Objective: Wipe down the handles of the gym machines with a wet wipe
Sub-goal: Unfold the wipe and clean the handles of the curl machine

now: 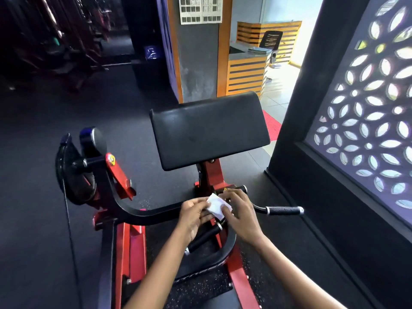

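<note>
A small white wet wipe [216,205] is held between both hands above the middle of a red and black curl machine. My left hand [193,216] pinches its left edge, and my right hand [238,211] pinches its right and lower edge. Just below the hands a black handle [204,238] with metal end caps slants down to the left. A second black handle [285,210] sticks out to the right of my right hand. Neither hand touches a handle. The curved black lever arm [142,214] runs left from under the hands.
The black arm pad [209,130] stands just beyond the hands. A black weight plate [75,170] hangs on the machine's left side. A dark wall with a patterned window screen [365,112] closes the right. Dark rubber floor [40,197] lies to the left, with machines far back.
</note>
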`<state>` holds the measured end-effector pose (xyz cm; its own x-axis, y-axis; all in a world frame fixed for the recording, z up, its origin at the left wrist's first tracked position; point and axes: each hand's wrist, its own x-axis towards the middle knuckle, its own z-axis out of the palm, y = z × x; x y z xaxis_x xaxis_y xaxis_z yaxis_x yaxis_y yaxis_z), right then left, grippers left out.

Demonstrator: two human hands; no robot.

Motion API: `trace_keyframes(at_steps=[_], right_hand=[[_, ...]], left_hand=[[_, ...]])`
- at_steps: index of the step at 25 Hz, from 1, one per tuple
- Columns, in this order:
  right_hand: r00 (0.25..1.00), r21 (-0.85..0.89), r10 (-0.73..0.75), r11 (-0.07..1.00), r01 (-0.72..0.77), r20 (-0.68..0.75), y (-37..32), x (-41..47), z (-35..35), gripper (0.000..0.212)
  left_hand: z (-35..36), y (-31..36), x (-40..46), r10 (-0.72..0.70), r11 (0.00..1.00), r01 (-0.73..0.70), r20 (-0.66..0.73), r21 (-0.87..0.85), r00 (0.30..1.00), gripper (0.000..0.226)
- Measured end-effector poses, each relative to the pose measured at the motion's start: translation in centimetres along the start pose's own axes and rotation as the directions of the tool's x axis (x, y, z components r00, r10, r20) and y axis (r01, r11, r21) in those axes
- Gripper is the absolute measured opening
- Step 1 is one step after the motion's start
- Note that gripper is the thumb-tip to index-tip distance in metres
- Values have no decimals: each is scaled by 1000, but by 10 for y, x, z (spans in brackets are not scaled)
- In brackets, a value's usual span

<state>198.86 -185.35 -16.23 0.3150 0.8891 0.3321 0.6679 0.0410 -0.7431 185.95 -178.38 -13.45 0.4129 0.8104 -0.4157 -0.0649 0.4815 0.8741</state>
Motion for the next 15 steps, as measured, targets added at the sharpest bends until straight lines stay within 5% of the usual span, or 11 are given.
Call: trace_keyframes(at_steps=[2, 4, 8, 12, 15], right_hand=[[952, 264, 265, 917, -298, 152, 7, 5, -1, 26], [892, 356, 322, 831, -427, 318, 19, 3, -3, 27], [855, 409, 403, 755, -512, 327, 47, -10, -6, 36], [872, 397, 395, 779, -485, 289, 86, -19, -14, 19], [836, 290, 436, 796, -531, 335, 126, -18, -22, 26]], left_hand=[[-1, -12, 5, -25, 994, 19, 56, 107, 998, 17], [-2, -22, 9, -30, 981, 10, 98, 193, 995, 18], [5, -50, 31, -42, 981, 33, 46, 193, 998, 23], [29, -76, 55, -36, 983, 26, 53, 182, 998, 24], [53, -96, 76, -2, 970, -16, 73, 244, 997, 25]])
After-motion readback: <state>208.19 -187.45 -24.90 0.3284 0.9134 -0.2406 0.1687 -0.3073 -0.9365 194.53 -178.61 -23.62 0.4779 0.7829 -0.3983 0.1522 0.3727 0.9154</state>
